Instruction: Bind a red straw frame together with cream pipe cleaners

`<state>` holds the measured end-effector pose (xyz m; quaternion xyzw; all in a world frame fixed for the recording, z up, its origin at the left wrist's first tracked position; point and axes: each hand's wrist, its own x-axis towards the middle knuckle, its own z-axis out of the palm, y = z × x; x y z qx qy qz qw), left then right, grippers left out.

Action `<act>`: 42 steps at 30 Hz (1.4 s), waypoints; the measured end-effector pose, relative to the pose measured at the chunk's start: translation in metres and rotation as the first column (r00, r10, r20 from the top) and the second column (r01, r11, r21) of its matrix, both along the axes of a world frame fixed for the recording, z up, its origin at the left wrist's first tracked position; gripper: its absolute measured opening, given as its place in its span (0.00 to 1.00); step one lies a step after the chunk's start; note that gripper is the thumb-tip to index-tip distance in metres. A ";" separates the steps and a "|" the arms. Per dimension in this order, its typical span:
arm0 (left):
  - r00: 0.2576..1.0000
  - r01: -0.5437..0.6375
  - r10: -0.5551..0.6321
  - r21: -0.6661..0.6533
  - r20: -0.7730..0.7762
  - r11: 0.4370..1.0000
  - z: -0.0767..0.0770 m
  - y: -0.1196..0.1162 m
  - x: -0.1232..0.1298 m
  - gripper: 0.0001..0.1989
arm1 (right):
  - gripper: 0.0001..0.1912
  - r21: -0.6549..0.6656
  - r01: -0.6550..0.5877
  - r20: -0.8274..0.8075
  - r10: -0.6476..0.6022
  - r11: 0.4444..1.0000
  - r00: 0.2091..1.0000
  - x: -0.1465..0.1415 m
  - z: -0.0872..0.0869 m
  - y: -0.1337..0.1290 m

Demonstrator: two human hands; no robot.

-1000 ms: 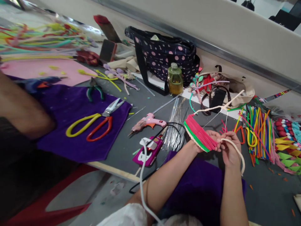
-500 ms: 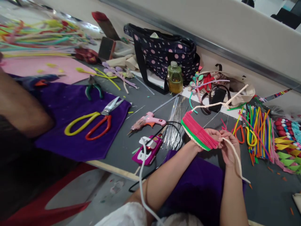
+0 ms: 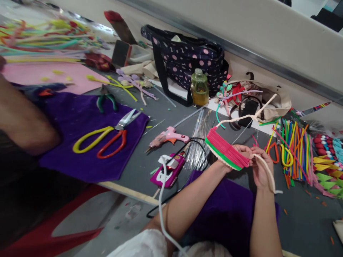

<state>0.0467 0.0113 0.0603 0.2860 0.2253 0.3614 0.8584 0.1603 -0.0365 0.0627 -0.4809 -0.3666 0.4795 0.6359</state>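
Note:
A pink panel (image 3: 227, 147) with a green and cream lower edge slants over the table. My left hand (image 3: 241, 151) is closed on its right end, partly hidden behind it. My right hand (image 3: 262, 166) pinches a cream fuzzy stem (image 3: 268, 172) at the panel's right corner; the stem's loose end hangs over my right wrist. Another twisted cream stem (image 3: 241, 117) rises from the panel's upper left corner and forks at its far end. Left of my hands lie a pink glue gun (image 3: 171, 135) and a magenta device (image 3: 168, 172) with a white cable.
Yellow-and-red scissors (image 3: 120, 130) and pliers (image 3: 105, 100) lie on a purple cloth (image 3: 64, 121). Another person's arm (image 3: 24, 117) is at the left. Behind are a dotted bag (image 3: 184, 57) and a green bottle (image 3: 199, 87). Colourful stems (image 3: 297, 150) lie right.
The cream stem's loose end has swung up and left. The forked stem's tip has shifted slightly left and up. Both hands keep nearly the same place and hold.

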 end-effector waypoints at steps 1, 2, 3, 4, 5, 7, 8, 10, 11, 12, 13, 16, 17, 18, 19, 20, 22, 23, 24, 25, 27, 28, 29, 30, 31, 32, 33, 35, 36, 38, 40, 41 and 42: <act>1.000 -0.002 0.002 0.003 -0.001 1.000 0.000 0.000 0.000 0.18 | 0.11 0.000 -0.007 0.000 0.007 1.000 1.000 0.001 0.000 0.000; 1.000 -0.006 0.006 0.006 -0.003 1.000 0.000 0.000 0.000 0.18 | 0.12 0.003 -0.012 -0.004 0.012 1.000 1.000 0.001 -0.001 0.000; 1.000 -0.012 0.012 0.010 -0.009 1.000 0.000 0.000 0.000 0.17 | 0.11 0.007 -0.016 -0.011 0.016 1.000 1.000 0.001 -0.001 0.000; 1.000 -0.017 0.017 0.014 -0.017 1.000 0.000 0.000 0.000 0.17 | 0.11 0.010 -0.021 -0.021 0.021 1.000 1.000 0.001 -0.001 0.000; 0.999 -0.021 0.021 0.020 -0.026 1.000 -0.001 0.001 0.000 0.17 | 0.10 0.009 -0.024 -0.032 0.025 1.000 0.999 0.001 -0.001 -0.001; 0.999 -0.022 0.024 0.033 -0.046 0.999 -0.002 0.001 0.000 0.16 | 0.09 -0.011 -0.035 -0.050 0.034 0.999 0.998 0.002 -0.001 -0.001; 0.998 -0.021 0.024 0.043 -0.056 0.999 -0.003 0.001 -0.001 0.16 | 0.08 -0.027 -0.043 -0.056 0.041 0.999 0.998 0.003 -0.001 -0.002; 0.996 -0.019 0.025 0.072 -0.088 0.997 -0.004 0.002 -0.002 0.16 | 0.09 -0.062 -0.066 -0.064 0.062 0.996 0.996 0.006 0.000 -0.002; 0.993 -0.017 0.028 0.093 -0.112 0.996 -0.004 0.002 -0.003 0.16 | 0.09 -0.077 -0.080 -0.067 0.075 0.994 0.995 0.008 -0.001 -0.001; 0.990 -0.014 0.031 0.117 -0.138 0.993 -0.004 0.002 -0.004 0.16 | 0.09 -0.091 -0.095 -0.072 0.088 0.991 0.994 0.010 -0.001 -0.001; 0.986 -0.009 0.033 0.142 -0.166 0.990 -0.003 0.002 -0.004 0.15 | 0.10 -0.104 -0.107 -0.079 0.099 0.989 0.992 0.012 -0.001 -0.001; 0.969 0.013 0.043 0.227 -0.241 0.974 -0.003 0.002 -0.007 0.12 | 0.10 -0.150 -0.135 -0.128 0.116 0.979 0.985 0.016 -0.002 -0.001; 0.963 0.021 0.049 0.256 -0.264 0.967 -0.003 0.001 -0.007 0.10 | 0.10 -0.163 -0.147 -0.145 0.124 0.976 0.982 0.016 -0.003 -0.001; 0.956 0.030 0.056 0.284 -0.289 0.958 -0.003 0.001 -0.007 0.09 | 0.10 -0.173 -0.157 -0.160 0.130 0.972 0.979 0.017 -0.003 -0.001; 0.947 0.038 0.067 0.315 -0.315 0.948 -0.004 0.002 -0.008 0.07 | 0.10 -0.182 -0.164 -0.167 0.134 0.970 0.977 0.016 -0.003 -0.001; 0.937 0.047 0.081 0.350 -0.340 0.936 -0.005 0.002 -0.008 0.06 | 0.10 -0.190 -0.166 -0.166 0.135 0.968 0.977 0.016 -0.004 -0.001; 0.914 0.069 0.116 0.431 -0.388 0.899 -0.006 0.002 -0.008 0.05 | 0.11 -0.206 -0.145 -0.152 0.115 0.968 0.982 0.014 -0.004 0.000; 0.904 0.082 0.135 0.473 -0.407 0.877 -0.006 0.002 -0.008 0.04 | 0.11 -0.209 -0.123 -0.142 0.094 0.970 0.985 0.013 -0.004 0.000; 0.896 0.092 0.149 0.503 -0.419 0.859 -0.006 0.002 -0.008 0.04 | 0.12 -0.204 -0.095 -0.133 0.069 0.974 0.989 0.011 -0.005 0.001; 0.892 0.100 0.154 0.517 -0.426 0.850 -0.007 0.002 -0.008 0.03 | 0.13 -0.194 -0.065 -0.127 0.040 0.979 0.991 0.010 -0.005 0.001; 0.894 0.100 0.136 0.488 -0.426 0.867 -0.007 0.002 -0.006 0.03 | 0.12 -0.166 -0.009 -0.124 -0.012 0.986 0.992 0.007 -0.005 0.002; 0.905 0.095 0.111 0.450 -0.411 0.888 -0.008 0.001 -0.005 0.04 | 0.11 -0.155 0.006 -0.119 -0.025 0.988 0.993 0.006 -0.005 0.001; 0.919 0.088 0.082 0.402 -0.386 0.911 -0.009 0.001 -0.005 0.05 | 0.10 -0.149 0.011 -0.107 -0.028 0.989 0.994 0.005 -0.005 0.001; 0.934 0.077 0.056 0.353 -0.352 0.932 -0.010 0.001 -0.004 0.06 | 0.08 -0.144 0.012 -0.085 -0.025 0.989 0.996 0.004 -0.004 0.001; 0.949 0.065 0.035 0.304 -0.312 0.950 -0.011 0.001 -0.003 0.08 | 0.06 -0.137 0.015 -0.050 -0.022 0.990 0.998 0.004 -0.004 0.000; 0.962 0.054 0.019 0.261 -0.271 0.964 -0.011 0.002 -0.003 0.10 | 0.05 -0.124 0.024 -0.007 -0.025 0.992 1.000 0.003 -0.003 0.000; 0.971 0.046 0.010 0.228 -0.238 0.973 -0.011 0.002 -0.004 0.12 | 0.05 -0.105 0.036 0.040 -0.032 0.994 0.999 0.003 -0.003 -0.001; 0.979 0.032 0.009 0.199 -0.203 0.980 -0.010 0.003 -0.005 0.14 | 0.06 -0.061 0.055 0.112 -0.048 0.997 0.993 0.002 -0.002 -0.001; 0.981 0.027 0.012 0.197 -0.194 0.980 -0.009 0.003 -0.005 0.15 | 0.07 -0.044 0.055 0.130 -0.049 0.998 0.990 0.003 -0.002 -0.001; 0.983 0.013 0.024 0.203 -0.180 0.979 -0.006 0.003 -0.006 0.16 | 0.09 -0.021 0.041 0.144 -0.037 0.999 0.989 0.004 -0.002 -0.001; 0.988 0.005 0.027 0.203 -0.153 0.979 -0.004 0.003 -0.007 0.16 | 0.10 -0.010 0.025 0.144 -0.023 1.000 0.989 0.005 -0.002 -0.001; 0.991 0.007 0.021 0.202 -0.135 0.979 -0.004 0.003 -0.007 0.16 | 0.10 -0.009 0.018 0.142 -0.016 1.000 0.990 0.006 -0.002 0.000; 0.993 0.010 0.014 0.200 -0.120 0.980 -0.003 0.003 -0.007 0.16 | 0.10 -0.009 0.014 0.142 -0.013 1.000 0.990 0.007 -0.003 0.000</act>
